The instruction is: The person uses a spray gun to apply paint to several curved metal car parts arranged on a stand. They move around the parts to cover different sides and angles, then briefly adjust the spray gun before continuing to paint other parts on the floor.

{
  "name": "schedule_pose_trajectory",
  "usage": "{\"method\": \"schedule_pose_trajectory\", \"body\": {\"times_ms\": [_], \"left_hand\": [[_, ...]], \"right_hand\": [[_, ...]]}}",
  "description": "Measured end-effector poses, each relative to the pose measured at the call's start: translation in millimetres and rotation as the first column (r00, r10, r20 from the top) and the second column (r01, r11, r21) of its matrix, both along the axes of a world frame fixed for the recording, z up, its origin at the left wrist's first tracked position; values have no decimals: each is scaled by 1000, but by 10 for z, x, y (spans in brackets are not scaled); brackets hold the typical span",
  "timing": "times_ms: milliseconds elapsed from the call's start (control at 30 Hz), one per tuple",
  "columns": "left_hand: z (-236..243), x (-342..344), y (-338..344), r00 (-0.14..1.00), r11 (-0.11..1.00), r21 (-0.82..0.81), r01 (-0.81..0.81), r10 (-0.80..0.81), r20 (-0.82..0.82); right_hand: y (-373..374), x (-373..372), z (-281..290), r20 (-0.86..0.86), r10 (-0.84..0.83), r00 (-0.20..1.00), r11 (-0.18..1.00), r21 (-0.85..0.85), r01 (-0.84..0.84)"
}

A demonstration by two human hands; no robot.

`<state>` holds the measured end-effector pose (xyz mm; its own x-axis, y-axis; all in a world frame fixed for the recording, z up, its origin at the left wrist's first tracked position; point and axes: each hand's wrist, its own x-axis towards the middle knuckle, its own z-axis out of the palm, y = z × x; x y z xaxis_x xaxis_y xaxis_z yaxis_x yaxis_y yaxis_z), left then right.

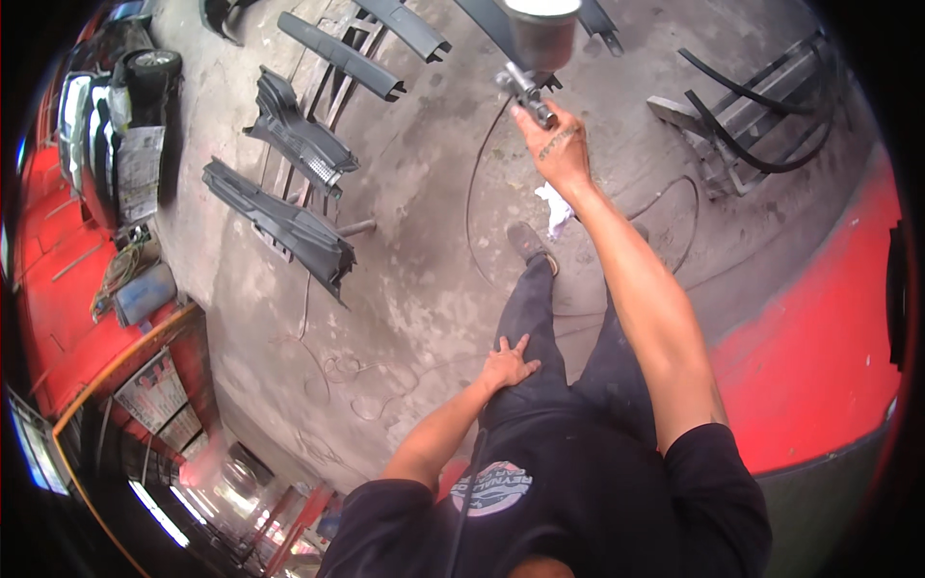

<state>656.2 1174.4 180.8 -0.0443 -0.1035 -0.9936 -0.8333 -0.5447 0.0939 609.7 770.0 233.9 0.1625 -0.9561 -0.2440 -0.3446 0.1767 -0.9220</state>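
My right hand [562,152] is stretched far forward, its fingers wrapped round a metal spray gun [525,93]. A cup [544,40] with a pale top, blurred, sits at the gun's far end. My left hand [509,367] lies on my thigh with its fingers spread and holds nothing. Ahead and to the left, several dark grey plastic trim panels rest on metal stands; the nearest is a long panel [279,226], with a ribbed panel [301,140] beyond it. Another dark panel [491,29] lies partly behind the cup.
Thin hose [469,207] loops across the stained concrete floor [414,241]. A white cloth [554,210] lies near my feet. Black curved strips [747,154] rest on a metal rack at right, near a red wall [819,337]. A blue tank [146,295] and a vehicle partly covered with paper [143,169] are at left.
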Motion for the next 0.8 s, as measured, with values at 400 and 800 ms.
{"method": "schedule_pose_trajectory", "body": {"times_ms": [400,800], "left_hand": [[-96,520,45,993,995,-8,95,-95,-65],[-49,585,113,998,1000,-16,7,-8,-67]], "right_hand": [[78,290,-276,-146,-111,983,993,-42,106],[674,670,-25,-5,339,941,939,63,-338]]}}
